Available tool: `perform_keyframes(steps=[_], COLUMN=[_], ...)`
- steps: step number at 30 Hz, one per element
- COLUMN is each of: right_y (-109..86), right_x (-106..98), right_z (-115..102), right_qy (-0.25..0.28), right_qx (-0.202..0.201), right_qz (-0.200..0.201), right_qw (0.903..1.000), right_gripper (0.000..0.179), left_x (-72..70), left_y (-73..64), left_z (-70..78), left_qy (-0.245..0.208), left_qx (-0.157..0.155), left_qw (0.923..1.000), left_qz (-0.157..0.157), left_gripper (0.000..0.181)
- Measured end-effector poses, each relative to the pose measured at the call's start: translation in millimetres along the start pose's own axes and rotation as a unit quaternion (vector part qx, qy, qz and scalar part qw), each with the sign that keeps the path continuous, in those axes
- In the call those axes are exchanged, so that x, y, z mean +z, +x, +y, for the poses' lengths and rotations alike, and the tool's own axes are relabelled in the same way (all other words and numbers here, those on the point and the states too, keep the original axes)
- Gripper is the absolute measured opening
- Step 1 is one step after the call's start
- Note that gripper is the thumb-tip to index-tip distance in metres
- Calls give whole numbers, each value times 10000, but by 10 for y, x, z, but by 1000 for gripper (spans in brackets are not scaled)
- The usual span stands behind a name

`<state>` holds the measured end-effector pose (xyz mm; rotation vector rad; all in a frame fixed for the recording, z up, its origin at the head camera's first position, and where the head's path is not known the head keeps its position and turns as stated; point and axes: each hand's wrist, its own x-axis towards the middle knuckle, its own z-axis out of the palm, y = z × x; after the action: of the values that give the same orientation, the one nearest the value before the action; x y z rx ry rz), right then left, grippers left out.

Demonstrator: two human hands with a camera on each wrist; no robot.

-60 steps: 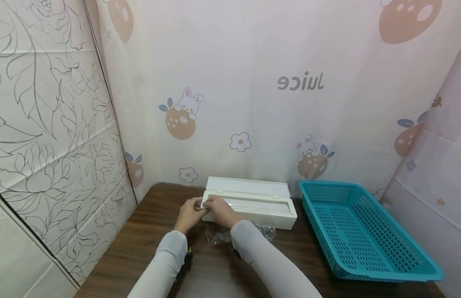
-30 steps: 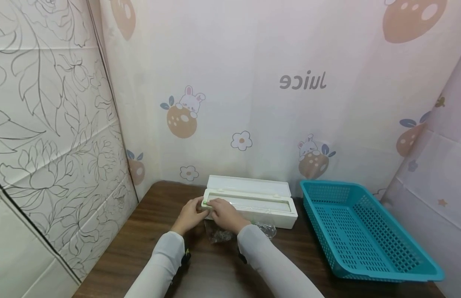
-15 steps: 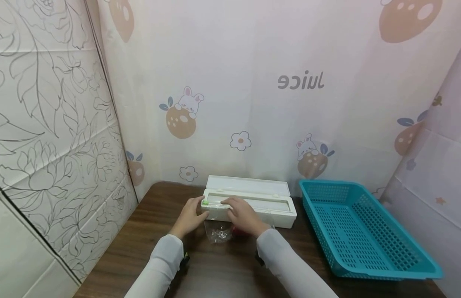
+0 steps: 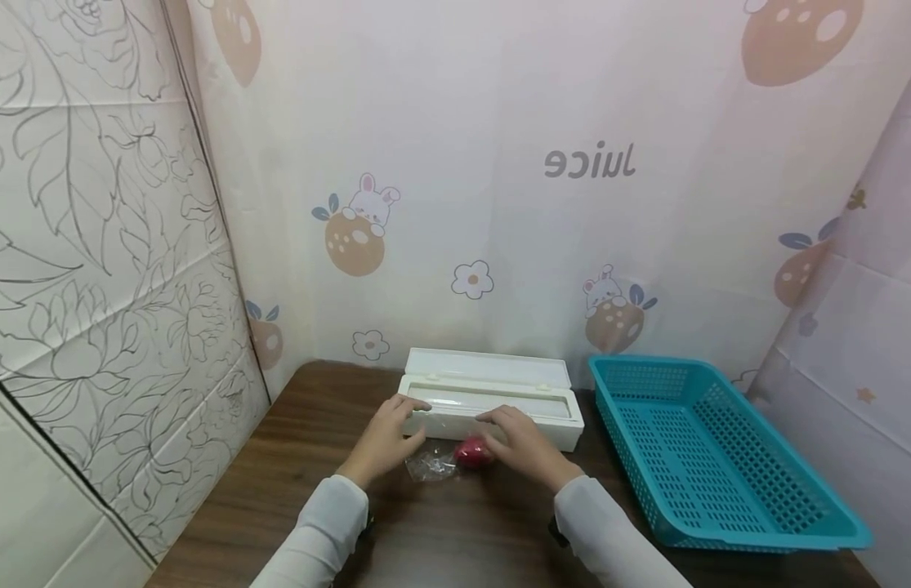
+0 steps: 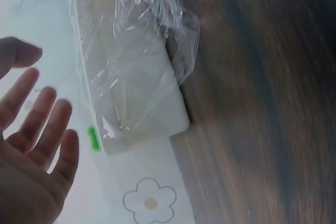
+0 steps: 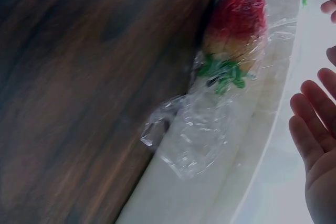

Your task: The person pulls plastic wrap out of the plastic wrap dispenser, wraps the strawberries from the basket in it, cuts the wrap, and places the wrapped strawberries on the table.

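A long white plastic-wrap dispenser lies on the table with its lid raised. Clear plastic film hangs over its front. In the film sits a red strawberry with green leaves, against the dispenser's front side. At one end of the dispenser is a green slide cutter. My left hand hovers by the left end, fingers spread and relaxed. The right hand is just right of the strawberry, fingers loosely bent and holding nothing.
A turquoise perforated basket stands to the right on the dark wooden table. Behind the table hangs a printed curtain; another patterned sheet closes off the left side.
My right hand has moved from the dispenser's left end to the right and come off it. The left hand has drawn back a little. The strawberry shows between them now.
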<state>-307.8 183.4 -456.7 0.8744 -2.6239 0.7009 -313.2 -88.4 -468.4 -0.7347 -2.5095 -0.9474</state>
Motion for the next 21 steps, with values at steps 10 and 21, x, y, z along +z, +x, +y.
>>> perform_keyframes(steps=[10,21], right_y=[-173,-256], right_x=[24,68], right_z=[138,316], right_qy=[-196,-26], right_qx=[168,294], right_qz=[-219,-598], right_qw=[9994,9978], right_gripper=[26,35], left_x=[221,401], left_y=[-37,5], left_z=[24,49], left_qy=[135,251], left_qx=[-18,123], left_qw=[9911,9860], left_qz=[-1327,-1646], left_gripper=[38,39])
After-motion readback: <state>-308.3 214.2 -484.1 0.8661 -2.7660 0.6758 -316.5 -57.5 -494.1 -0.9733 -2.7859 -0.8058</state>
